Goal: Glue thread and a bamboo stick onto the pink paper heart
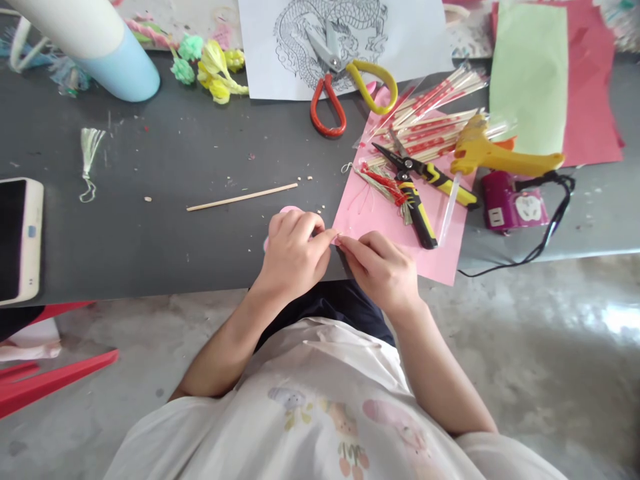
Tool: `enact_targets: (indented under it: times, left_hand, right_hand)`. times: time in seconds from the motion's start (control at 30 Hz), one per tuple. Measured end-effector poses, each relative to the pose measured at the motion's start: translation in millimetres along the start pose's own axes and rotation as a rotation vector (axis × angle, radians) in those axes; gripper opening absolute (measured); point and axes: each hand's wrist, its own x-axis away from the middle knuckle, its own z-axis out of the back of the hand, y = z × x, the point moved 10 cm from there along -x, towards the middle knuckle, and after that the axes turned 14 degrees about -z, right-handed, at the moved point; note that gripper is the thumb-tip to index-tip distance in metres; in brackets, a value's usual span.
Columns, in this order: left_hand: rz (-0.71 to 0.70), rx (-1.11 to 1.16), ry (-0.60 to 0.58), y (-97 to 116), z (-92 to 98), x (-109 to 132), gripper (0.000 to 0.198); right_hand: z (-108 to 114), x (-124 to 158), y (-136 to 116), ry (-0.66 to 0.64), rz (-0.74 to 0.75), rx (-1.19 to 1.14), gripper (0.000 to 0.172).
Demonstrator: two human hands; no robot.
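Observation:
My left hand and my right hand meet at the table's front edge, thumbs and fingers pinched together tip to tip. Whatever sits between the fingertips is too small to name. A rounded pink piece peeks out from behind my left hand, which hides most of it. Beyond that hand lies a thin wooden stick, with a few pale crumbs near its right end. Under and beside my right hand spreads a sheet of pink paper. Black and yellow pliers rest open on this sheet.
Scissors lie on a dragon drawing at the back. Wrapped sticks, a yellow glue gun and a purple box with a black cord are right. Leftward are a tassel, a phone and a blue-white cylinder.

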Motion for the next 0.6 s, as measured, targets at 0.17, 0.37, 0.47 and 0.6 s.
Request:
enact_targets:
  times: [0.17, 0.37, 0.47, 0.6]
  left_hand:
    - [-0.002, 0.026, -0.001, -0.3, -1.3, 0.0, 0.022]
    - [0.012, 0.061, -0.003, -2.9, -2.8, 0.9, 0.022]
    - [0.024, 0.056, -0.010, -4.1, -3.9, 1.5, 0.022]
    - [0.021, 0.035, 0.008, -3.6, -2.5, 1.7, 0.022]
  right_hand:
    - [1.5, -0.3, -3.6, 0.016, 0.026, -0.007, 0.023]
    - [2.0, -3.7, -4.9, 0.006, 0.032, 0.043, 0.025]
    - [2.7, -3.7, -0.7, -0.002, 0.026, 0.006, 0.025]
    - [12.7, -1.2, 5.8, 0.017, 0.025, -0.131, 0.022]
